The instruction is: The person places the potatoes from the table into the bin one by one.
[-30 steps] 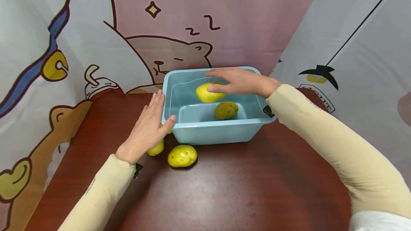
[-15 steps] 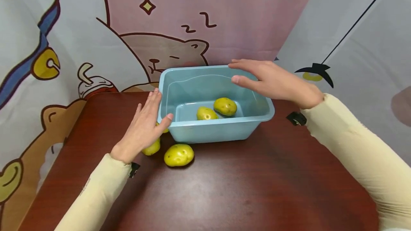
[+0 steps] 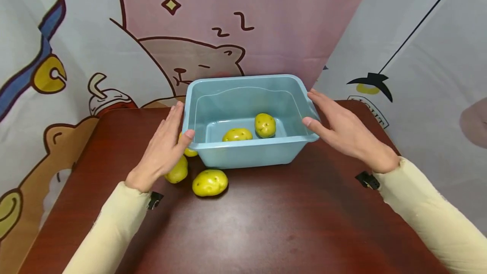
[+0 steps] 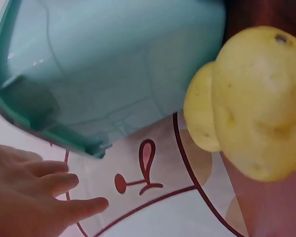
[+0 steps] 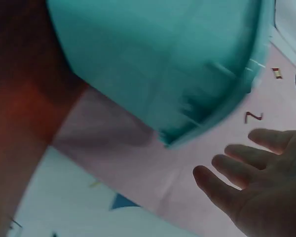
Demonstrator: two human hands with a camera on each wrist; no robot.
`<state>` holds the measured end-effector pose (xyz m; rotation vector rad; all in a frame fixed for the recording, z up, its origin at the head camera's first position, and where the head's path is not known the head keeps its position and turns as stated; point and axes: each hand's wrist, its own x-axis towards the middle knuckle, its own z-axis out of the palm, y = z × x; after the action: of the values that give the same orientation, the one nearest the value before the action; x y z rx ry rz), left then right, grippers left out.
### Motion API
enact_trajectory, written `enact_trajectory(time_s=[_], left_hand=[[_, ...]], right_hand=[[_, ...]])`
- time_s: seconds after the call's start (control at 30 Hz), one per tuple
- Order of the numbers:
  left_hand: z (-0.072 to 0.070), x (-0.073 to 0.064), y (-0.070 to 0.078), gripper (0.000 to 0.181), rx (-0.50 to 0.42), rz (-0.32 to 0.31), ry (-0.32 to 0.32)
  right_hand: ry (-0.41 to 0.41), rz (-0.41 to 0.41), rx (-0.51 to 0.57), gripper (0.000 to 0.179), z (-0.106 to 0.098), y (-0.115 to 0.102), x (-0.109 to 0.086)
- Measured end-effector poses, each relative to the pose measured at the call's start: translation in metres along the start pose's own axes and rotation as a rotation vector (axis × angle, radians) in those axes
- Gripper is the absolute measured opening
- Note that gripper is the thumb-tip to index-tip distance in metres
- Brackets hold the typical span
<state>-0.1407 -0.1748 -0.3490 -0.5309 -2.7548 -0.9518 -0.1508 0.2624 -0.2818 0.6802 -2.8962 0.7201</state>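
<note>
Basin [image 3: 249, 154], pale blue, quantity 1, stands upright on the surface [image 3: 258, 223]. Yellow potatoes [image 3: 210, 183], quantity 5: 2 inside the basin, 3 outside. On the basin floor, the rear potato [image 3: 265, 125] sits between 2 and 3 o'clock of the front potato [image 3: 237, 135]. Outside, taken from the basin's centre, 1 lies at 7 o'clock and 2 near 8 o'clock. Left hand [image 3: 157, 153], at the basin's 9 o'clock end: fingers extended, thumb spread, holding nothing. Right hand [image 3: 348, 132], at the 3 o'clock end: likewise extended, holding nothing. Contact with the rim cannot be confirmed for either.

Writing: 2 printed letters "Z" [image 3: 243, 22] at 12 o'clock; a label [image 3: 370, 109] at 3 o'clock appears to end in "GHT". Surface: dark reddish-brown, glossy, light reflected at 6 o'clock. Room: pink and pale grey cloth [image 3: 289, 20] with cartoon animals hangs behind.
</note>
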Motion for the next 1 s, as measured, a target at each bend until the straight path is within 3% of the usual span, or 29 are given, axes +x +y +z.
enact_trajectory(time_s=[0.1, 0.27, 0.37, 0.47, 0.77, 0.9, 1.0], left_hand=[[-0.005, -0.003, -0.007, 0.080, -0.084, 0.036, 0.095], [-0.007, -0.011, -0.025, 0.070, -0.136, 0.167, 0.322], [-0.009, -0.018, -0.036, 0.064, -0.115, 0.196, 0.335], [-0.012, -0.025, -0.045, 0.060, -0.081, 0.174, 0.251], [-0.015, -0.045, -0.067, 0.068, -0.008, 0.042, -0.112], [-0.012, -0.048, -0.072, 0.072, 0.034, -0.014, -0.274], [-0.007, -0.049, -0.076, 0.075, 0.054, -0.016, -0.362]], right_hand=[[0.017, 0.040, 0.042, 0.077, 0.012, 0.009, -0.006], [0.036, 0.074, 0.080, 0.079, 0.027, 0.018, -0.016], [0.036, 0.088, 0.092, 0.078, 0.032, 0.021, -0.020], [0.039, 0.098, 0.095, 0.077, 0.035, 0.023, -0.021], [0.026, 0.096, 0.118, 0.079, 0.045, 0.022, -0.018], [0.024, 0.094, 0.130, 0.081, 0.049, 0.019, -0.018], [0.027, 0.093, 0.130, 0.081, 0.051, 0.018, -0.018]])
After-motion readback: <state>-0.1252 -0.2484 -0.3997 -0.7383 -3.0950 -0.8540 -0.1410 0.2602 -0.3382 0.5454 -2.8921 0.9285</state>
